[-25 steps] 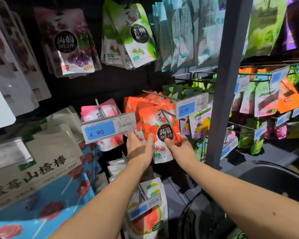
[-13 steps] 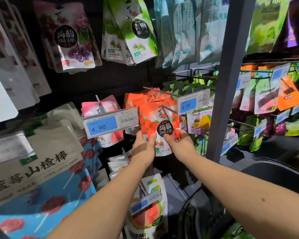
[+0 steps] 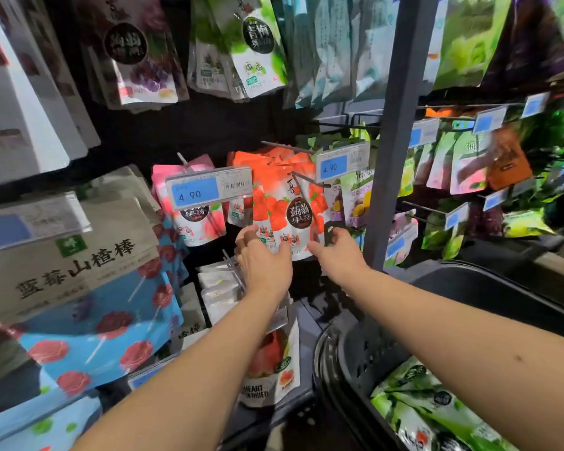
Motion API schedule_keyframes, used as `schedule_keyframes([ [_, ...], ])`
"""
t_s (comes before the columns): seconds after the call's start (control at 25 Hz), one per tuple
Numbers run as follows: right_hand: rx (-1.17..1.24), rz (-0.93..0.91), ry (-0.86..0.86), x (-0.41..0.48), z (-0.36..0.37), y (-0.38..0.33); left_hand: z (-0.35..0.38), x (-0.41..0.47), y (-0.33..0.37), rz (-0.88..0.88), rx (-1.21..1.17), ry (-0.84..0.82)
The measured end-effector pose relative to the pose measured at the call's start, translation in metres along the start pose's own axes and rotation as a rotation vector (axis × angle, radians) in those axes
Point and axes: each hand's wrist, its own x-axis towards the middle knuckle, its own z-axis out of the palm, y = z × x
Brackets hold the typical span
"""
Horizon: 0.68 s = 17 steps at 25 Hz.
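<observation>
Red-and-white strawberry jelly pouch [image 3: 274,209] hangs at the front of its metal peg [image 3: 308,180], with both my grips at its lower corners.
I judge the hanging nearly done: the pouch seems threaded on the peg, so what remains is to let go and turn to the black basket [image 3: 469,288] of green pouches [image 3: 420,395]. My left grip [image 3: 264,265] and right grip [image 3: 339,252] each pinch the bottom hem. Half a second ago my thumbs lay beside the round black label [image 3: 298,214]; they have since slid down.
</observation>
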Motion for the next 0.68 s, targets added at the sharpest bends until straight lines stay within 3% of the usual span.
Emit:
schedule_keyframes([
  [0.16,-0.108,0.024,-0.043,-0.050,-0.044,0.002,-0.008,-0.056,0.014,0.039,-0.026,-0.122],
  [0.32,-0.011,0.113,-0.069,-0.110,-0.094,0.015,-0.007,-0.110,0.033,0.065,-0.112,-0.315],
  [0.68,0.074,0.272,0.093,-0.234,-0.192,0.071,0.024,-0.224,0.064,0.194,0.145,-0.761],
])
